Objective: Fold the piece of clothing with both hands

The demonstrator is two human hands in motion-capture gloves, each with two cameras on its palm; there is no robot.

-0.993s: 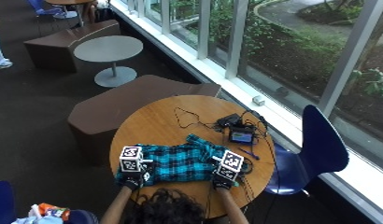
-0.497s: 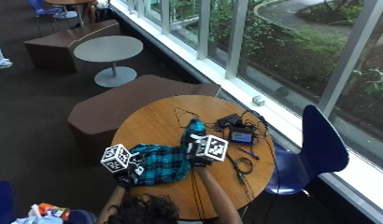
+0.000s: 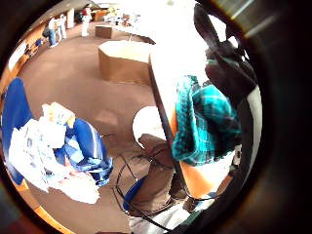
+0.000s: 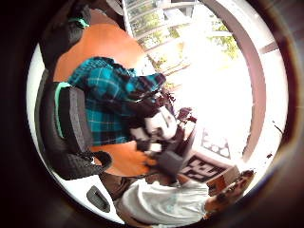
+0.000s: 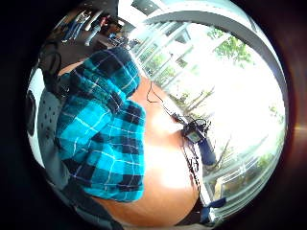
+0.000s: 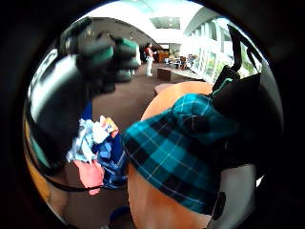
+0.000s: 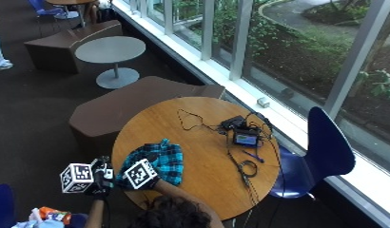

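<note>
The round wooden surface (image 7: pixel 201 142) is seen from above, with a small device and a tangle of cables (image 7: pixel 246 137) parked on the far side by the window, well apart from the work. At the near left edge the teal plaid garment (image 7: pixel 163 159) is bunched into a compact, doubled-over bundle, part of it hanging just past the rim. It's a soft woven check in turquoise, dark blue and black with thin pale lines, and rumpled rather than flat, so the layers look uneven.

The right hand (image 7: pixel 141 175) is laid on the near edge of the cloth, and in the palm views its black fingers (image 6: pixel 238 93) are curled round a fold, so it's gripping the garment. The left hand (image 7: pixel 97 178) is held just off the rim beside the bundle; the cloth is seen pinched in its fingers (image 3: pixel 224 73) too.

For the step in hand, probably mid-fold, the hanging part would best be brought back onto the surface first. Then the edges should be lined up before the fold is laid down, and the top smoothed outward so no lumps get trapped. Cloth this floppy will likely slide if only one corner is lifted, so both corners are better moved together.
</note>
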